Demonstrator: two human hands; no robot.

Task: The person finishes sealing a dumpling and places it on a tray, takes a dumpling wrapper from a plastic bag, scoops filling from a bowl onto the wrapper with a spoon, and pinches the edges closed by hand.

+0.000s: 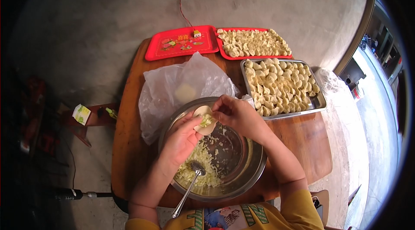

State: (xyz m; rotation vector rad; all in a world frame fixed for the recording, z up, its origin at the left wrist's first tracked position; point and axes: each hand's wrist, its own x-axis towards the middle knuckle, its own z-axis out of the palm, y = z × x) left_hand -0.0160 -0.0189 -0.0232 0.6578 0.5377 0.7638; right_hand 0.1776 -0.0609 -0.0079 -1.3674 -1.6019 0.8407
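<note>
My left hand [179,140] holds a round dumpling wrapper [206,129] over the bowl, with a small heap of pale green chopped filling [206,120] in its middle. The fingers of my right hand [237,117] are bent and pinched together at the wrapper's right edge. Below both hands is a wide metal bowl [258,166] with chopped filling [207,171] gathered mostly on its left side. A metal spoon [190,187] rests in it, handle over the near rim. A clear plastic bag [162,87] lies behind the bowl, with a pale round shape showing at it, likely wrappers.
A metal tray [317,105] of folded dumplings stands at the right. Behind it is a red tray [223,52] full of dumplings, beside another red tray [158,47] with a printed pattern and a small plug-like block [197,34] on a cord. The wooden table [302,143] meets the wall.
</note>
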